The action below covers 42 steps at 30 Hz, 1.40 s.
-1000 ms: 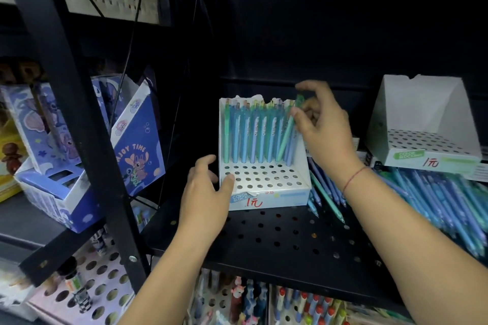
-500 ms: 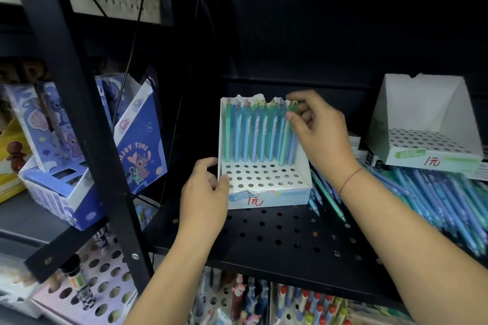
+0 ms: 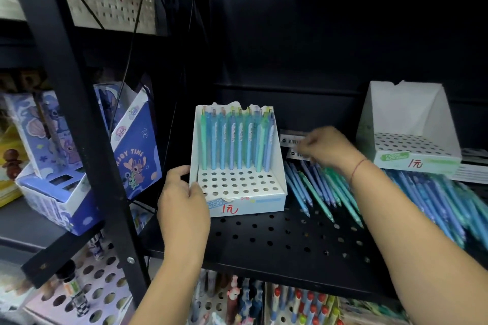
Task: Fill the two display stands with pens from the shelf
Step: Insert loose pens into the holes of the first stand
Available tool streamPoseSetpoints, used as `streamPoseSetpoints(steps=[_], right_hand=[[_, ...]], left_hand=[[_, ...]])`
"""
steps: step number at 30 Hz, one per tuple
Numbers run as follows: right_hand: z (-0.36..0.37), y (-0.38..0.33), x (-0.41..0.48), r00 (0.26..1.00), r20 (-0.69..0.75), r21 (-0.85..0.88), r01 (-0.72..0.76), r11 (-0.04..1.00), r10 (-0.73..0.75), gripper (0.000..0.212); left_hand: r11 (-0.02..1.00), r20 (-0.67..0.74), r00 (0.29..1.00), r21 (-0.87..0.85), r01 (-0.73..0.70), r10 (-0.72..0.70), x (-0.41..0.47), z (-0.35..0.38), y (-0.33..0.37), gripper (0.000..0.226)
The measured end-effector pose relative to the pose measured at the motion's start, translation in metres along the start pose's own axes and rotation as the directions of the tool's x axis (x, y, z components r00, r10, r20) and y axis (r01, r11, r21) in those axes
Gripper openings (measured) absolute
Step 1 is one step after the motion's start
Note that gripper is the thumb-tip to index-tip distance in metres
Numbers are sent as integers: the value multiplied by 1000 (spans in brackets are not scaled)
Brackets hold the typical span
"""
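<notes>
pen stand (image 3: 250, 204) centre frame: back row of pens (image 3: 237, 140), front holes bare | loose pens (image 3: 314, 190) on shelf (image 3: 277, 240), centre right; second stand (image 3: 412, 113) upper right, no pens | left grip (image 3: 182, 200) clasps first stand's near-left corner | right grip (image 3: 327, 148) blurred over loose pens, hold unclear | step: likely fetching next pen; next: pinch one, seat upright

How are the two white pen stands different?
The middle white cardboard stand has a back row of blue and green pens; the white cardboard stand on the right has none. The left hand holds the middle stand; no hand touches the right one. Both have holed trays and red price marks.
</notes>
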State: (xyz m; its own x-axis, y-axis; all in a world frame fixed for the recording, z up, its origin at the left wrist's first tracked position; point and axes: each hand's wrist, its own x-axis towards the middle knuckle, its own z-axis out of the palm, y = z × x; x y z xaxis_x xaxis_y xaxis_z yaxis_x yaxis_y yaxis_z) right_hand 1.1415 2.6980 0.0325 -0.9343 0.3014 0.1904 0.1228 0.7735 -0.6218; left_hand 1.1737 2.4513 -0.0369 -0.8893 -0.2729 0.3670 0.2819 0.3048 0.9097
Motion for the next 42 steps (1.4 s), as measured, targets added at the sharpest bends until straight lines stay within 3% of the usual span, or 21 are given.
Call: streamPoseSetpoints(steps=[1, 3, 10, 18, 22, 28, 32, 36, 39, 42], right_hand=[[3, 4, 0, 993, 103, -136, -45, 990, 60, 31], [8, 6, 2, 973, 177, -314, -86, 946, 148, 42], [9, 3, 4, 943, 204, -557, -110, 823, 264, 33], [21, 7, 8, 969, 111, -453, -149, 879, 222, 36], [25, 1, -1, 966, 184, -428, -86, 899, 180, 49], [27, -15, -11, 938, 286, -515, -21, 857, 195, 39], [26, -16, -9, 919, 328, -519, -16, 855, 216, 60], [22, -15, -8, 899, 366, -514, -20, 858, 240, 48], [20, -12, -9, 884, 396, -489, -25, 872, 248, 65], [20, -10, -10, 880, 407, -472, -28, 881, 246, 66]], left_hand=[[1000, 4, 1000, -11, 8, -8, -1, -1, 0, 26], [999, 18, 1000, -31, 18, -18, -2, -3, -1, 26], [999, 51, 999, -41, 8, -6, -2, -8, -3, 19], [999, 71, 997, -43, 4, -1, -4, -9, -4, 21], [999, 81, 997, -38, 0, 3, -4, -8, -5, 22], [999, 84, 996, -37, -4, 7, -4, -9, -7, 22], [999, 82, 997, -33, -10, 12, -4, -9, -7, 22], [999, 81, 997, -40, -11, 14, -4, -8, -6, 22], [999, 83, 996, -38, -17, 20, -4, -8, -5, 22], [999, 84, 996, -36, -20, 23, -5, -8, -4, 21]])
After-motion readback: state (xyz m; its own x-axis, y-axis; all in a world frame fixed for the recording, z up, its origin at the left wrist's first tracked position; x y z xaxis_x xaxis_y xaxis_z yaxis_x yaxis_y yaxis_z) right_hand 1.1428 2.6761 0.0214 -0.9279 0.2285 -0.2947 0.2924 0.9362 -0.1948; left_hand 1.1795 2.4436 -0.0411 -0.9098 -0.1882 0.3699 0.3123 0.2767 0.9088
